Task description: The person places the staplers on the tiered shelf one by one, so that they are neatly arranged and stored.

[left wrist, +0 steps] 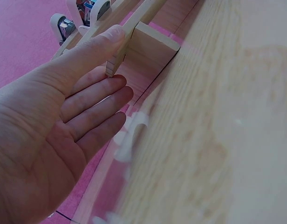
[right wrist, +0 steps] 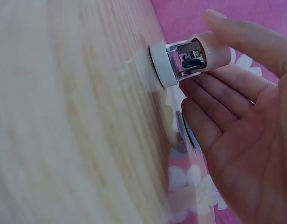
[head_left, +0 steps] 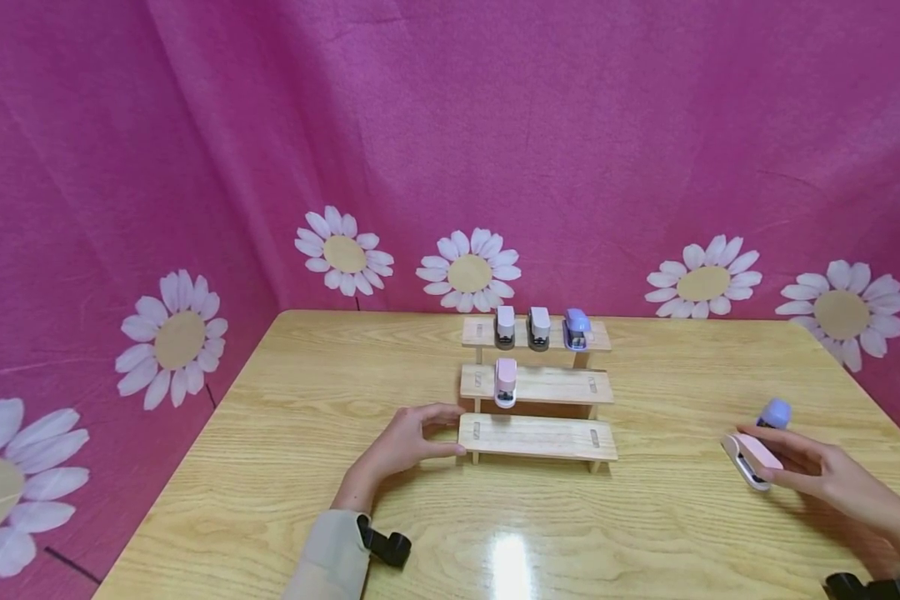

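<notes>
My right hand (head_left: 821, 471) holds a small pink-and-white stapler (head_left: 756, 457) between thumb and fingers at the right of the table; its metal front shows in the right wrist view. Just behind it is a purple stapler (head_left: 777, 412), partly hidden. A three-tier wooden stand (head_left: 536, 436) is in the middle. With thumb at the front corner and forefinger at the back, my left hand (head_left: 405, 442) grips the left end of its lowest shelf. On the middle shelf, toward the left, sits another pink-and-white stapler (head_left: 506, 383).
Along the top shelf stand two pale pink staplers (head_left: 505, 327) with dark bases and a purple stapler (head_left: 576, 329) to their right. A pink curtain (head_left: 570, 150) with white daisies hangs behind and left of the wooden table (head_left: 270, 467).
</notes>
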The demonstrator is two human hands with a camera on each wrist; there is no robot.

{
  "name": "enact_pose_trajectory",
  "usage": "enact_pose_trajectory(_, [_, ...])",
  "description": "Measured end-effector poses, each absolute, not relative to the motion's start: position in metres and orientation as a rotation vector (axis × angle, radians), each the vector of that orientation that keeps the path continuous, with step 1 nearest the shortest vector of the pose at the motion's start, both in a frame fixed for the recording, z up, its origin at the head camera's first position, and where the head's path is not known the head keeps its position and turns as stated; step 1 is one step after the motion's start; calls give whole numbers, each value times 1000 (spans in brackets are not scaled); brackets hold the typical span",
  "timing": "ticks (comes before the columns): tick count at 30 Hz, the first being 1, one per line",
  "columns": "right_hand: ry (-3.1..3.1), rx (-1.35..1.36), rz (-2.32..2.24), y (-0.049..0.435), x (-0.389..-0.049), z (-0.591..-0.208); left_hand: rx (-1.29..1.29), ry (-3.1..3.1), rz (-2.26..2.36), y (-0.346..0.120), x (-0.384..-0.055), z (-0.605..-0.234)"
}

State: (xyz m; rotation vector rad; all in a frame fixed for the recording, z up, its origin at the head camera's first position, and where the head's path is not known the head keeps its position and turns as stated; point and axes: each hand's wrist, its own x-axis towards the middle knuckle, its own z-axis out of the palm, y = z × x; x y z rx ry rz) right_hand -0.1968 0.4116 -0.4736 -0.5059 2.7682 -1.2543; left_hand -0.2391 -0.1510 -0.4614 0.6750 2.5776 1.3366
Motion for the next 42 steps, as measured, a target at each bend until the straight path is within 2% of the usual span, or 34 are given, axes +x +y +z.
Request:
enact_pose_trajectory(8, [2798, -408, -1305, 408, -196, -473, 677, 2597, 1322, -151, -239, -461])
enact_pose_trajectory(15, [2945, -387, -1245, 382, -197, -455, 677, 2599, 1315, -151, -239, -461])
enact_pose_trajectory(42, [2945, -864, -1614, 256, -227, -409, 677, 2612, 1297, -151, -239, -461])
